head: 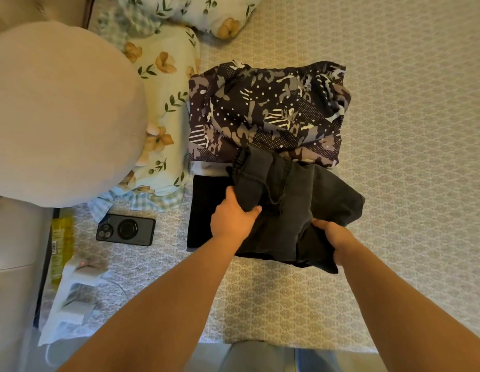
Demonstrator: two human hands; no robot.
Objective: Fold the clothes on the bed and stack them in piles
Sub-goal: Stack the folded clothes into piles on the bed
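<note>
Two hands work one dark grey garment (308, 210) near the middle of the bed (394, 130); we log the scene from left to right.

Far left: a big round beige cushion (59, 114). Below it, at the bed's edge, a yellow packet (60, 245) and some white items with a cable (72, 291); we cannot tell what these are.

Next: a floral pillow (166, 84) just beside the cushion, with a second floral pillow (206, 12) at the top of the view. A dark phone (125, 229) lies face down on the patterned sheet, below the first pillow.

Centre: a folded black piece (204, 208) lies flat on the sheet. Our left hand (233, 218) is over it, fingers and thumb curled round a bunched fold of the grey garment. The garment partly covers the black piece and reaches up to touch the camouflage-print garment (265, 111), which sits loosely folded just above. A strip of pale cloth (209, 170) shows under the print garment's near edge.

Right of centre: our right hand (332, 240) grips the garment's near right part, fingers tucked into the cloth and mostly hidden. The garment is rumpled, not yet flat; its right corner lies on the sheet.

Far right: patterned sheet only.

Bottom edge: grey-blue trouser legs (260, 358) at the bedside.
</note>
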